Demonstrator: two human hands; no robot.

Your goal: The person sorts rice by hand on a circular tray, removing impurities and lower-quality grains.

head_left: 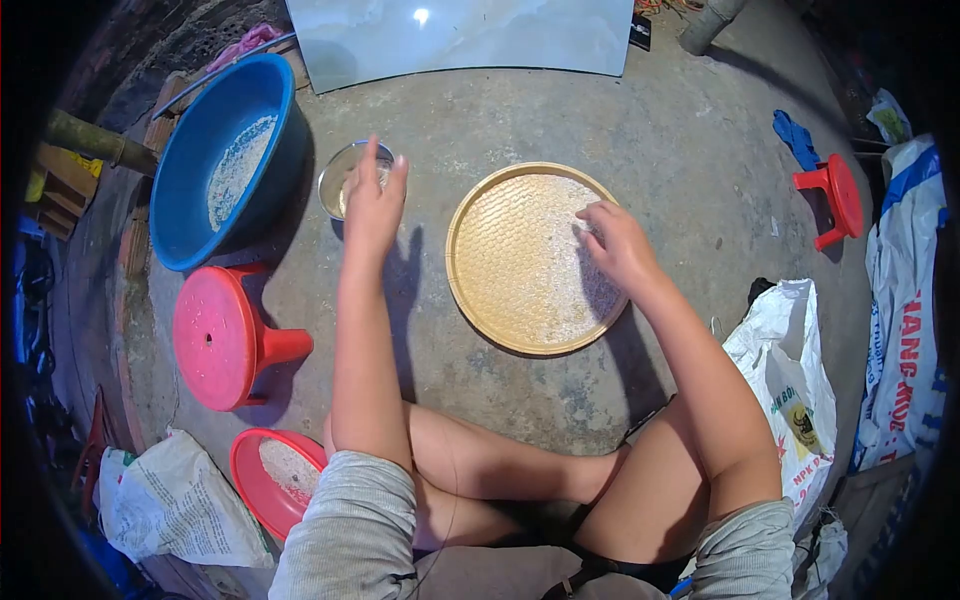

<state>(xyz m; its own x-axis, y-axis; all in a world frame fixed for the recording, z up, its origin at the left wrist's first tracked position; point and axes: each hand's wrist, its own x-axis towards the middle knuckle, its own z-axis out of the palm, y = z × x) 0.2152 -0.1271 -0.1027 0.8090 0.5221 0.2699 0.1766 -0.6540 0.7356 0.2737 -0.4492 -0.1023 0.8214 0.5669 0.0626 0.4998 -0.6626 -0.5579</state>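
Note:
A round woven bamboo tray (500, 260) lies flat on the concrete floor in front of my crossed legs. Pale grains (565, 275) cover its right half. Over the tray's right side, my right hand (617, 240) hovers with bent fingers apart and nothing visible in them. My left hand (374, 200) is raised with fingers spread, holding nothing, above the near right side of a small metal bowl (328, 185). The hand hides part of the bowl, which has some grains inside.
To the left stand a large blue basin (185, 170) with grains, a pink stool (213, 340), a red basin (250, 485) and a white sack (185, 500). Another white sack (790, 350) is by my right knee. A red stool (843, 195) lies at far right; a shiny panel (460, 45) is ahead.

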